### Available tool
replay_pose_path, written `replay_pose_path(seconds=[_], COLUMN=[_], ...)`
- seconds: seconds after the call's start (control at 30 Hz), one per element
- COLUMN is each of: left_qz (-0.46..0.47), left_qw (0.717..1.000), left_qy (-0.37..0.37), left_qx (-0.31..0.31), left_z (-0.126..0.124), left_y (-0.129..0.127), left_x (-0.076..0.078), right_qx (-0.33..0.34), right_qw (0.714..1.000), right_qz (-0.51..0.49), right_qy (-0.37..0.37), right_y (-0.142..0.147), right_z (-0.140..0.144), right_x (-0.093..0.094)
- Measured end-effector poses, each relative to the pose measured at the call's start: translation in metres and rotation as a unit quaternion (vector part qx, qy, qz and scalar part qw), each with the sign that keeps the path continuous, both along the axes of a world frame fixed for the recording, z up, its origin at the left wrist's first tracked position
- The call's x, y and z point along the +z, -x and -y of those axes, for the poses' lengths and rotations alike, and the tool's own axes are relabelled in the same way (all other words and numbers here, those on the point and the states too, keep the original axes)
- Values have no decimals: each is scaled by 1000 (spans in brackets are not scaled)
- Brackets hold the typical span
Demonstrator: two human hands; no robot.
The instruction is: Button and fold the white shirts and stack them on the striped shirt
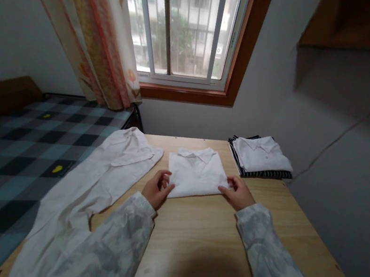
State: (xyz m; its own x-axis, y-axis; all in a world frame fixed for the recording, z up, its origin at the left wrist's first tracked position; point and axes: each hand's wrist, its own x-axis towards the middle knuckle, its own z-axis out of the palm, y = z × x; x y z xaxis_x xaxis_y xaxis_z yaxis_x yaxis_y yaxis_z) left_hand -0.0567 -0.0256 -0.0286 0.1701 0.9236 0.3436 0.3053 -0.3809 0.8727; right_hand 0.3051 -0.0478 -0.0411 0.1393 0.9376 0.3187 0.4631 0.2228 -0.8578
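A white collared shirt (pixel 196 174), folded into a neat rectangle, lies on the wooden table (pixel 188 244) with its collar toward the window. At its near left corner my left hand (pixel 158 188) pinches the edge between thumb and curled fingers. My right hand (pixel 238 193) grips the near right corner, thumb on top of the cloth. Left of my left hand, an unfolded white shirt (pixel 90 188) is spread lengthwise along the table's left side, partly covered by my left sleeve.
At the table's back right corner is a stack with a folded white shirt (pixel 263 154) over dark striped clothing (pixel 266 174). A bed with a checked cover (pixel 22 167) adjoins the left side. Behind are a window (pixel 190 25) and a curtain (pixel 94 22); a cord (pixel 335 141) hangs at right.
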Motion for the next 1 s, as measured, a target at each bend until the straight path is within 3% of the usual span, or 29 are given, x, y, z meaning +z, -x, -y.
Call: replay_pose_path(seconds=[0.07, 0.17, 0.37, 0.53, 0.7, 0.9, 1.0], left_qz=[18, 54, 0, -35, -61, -70, -123], left_qw=[999, 996, 1000, 999, 998, 996, 989], left_qy=[2, -8, 15, 37, 19, 13, -13], left_qx=[33, 71, 8, 9, 13, 45, 81], left_z=[-6, -12, -8, -5, -3, -1, 0], left_y=[2, 3, 5, 7, 6, 5, 6], left_x=[-3, -7, -6, -1, 2, 0, 5], right_qx=[37, 63, 84, 95, 50, 0, -19], right_qw=[996, 993, 996, 995, 997, 1000, 997], right_qz=[74, 90, 15, -31, -49, -8, 47], right_qy=[-16, -29, 26, 31, 25, -18, -58], right_y=[-3, 1, 4, -1, 2, 0, 3], right_z=[5, 9, 9, 5, 3, -1, 2], right_x=[6, 12, 12, 7, 1, -4, 2])
